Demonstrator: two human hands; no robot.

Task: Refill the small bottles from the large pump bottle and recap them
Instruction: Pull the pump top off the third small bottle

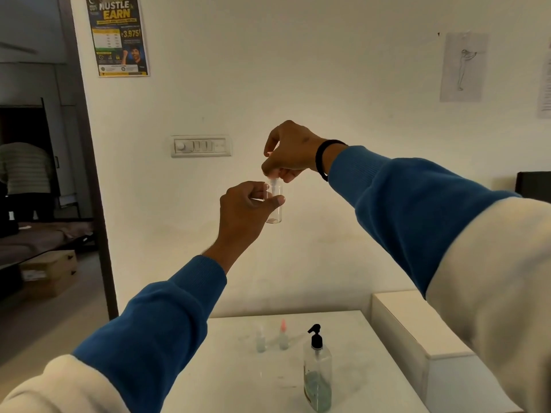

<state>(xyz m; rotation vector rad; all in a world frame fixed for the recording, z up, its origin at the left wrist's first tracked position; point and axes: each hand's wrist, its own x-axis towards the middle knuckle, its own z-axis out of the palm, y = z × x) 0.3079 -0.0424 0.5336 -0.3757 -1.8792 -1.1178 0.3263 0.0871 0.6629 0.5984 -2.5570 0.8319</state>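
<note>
The white table (343,383) lies far below both hands, and a white block (417,323) stands against its right side. On the table, well under the fingers, stands the large pump bottle (317,380) with a black pump head; a little green liquid sits in its lower part. Behind it and to the left stand two small bottles side by side, apart from each other: one with a pink cap (283,335) and, to the left of it, one with a pale cap (261,339). Both are blurred, so their content is not clear.

Both arms wear blue sleeves and are raised high in front of the wall. The left hand (247,210) holds a small clear bottle (275,204) upright in the air: its thumb presses on the front of the bottle and the curled fingers close behind it, so the bottle is pinched between them. The bottle looks nearly empty. The right hand (290,153) is directly above, with a black band (322,158) on the wrist. Its fingertips point down and pinch together on the top of this bottle, where a small clear cap (272,181) seems to be. I cannot tell if the cap is screwed on or only touching the neck.

On the wall, to the left of the fingers, is a switch panel (201,146), and higher on the left hangs a poster (117,35).
</note>
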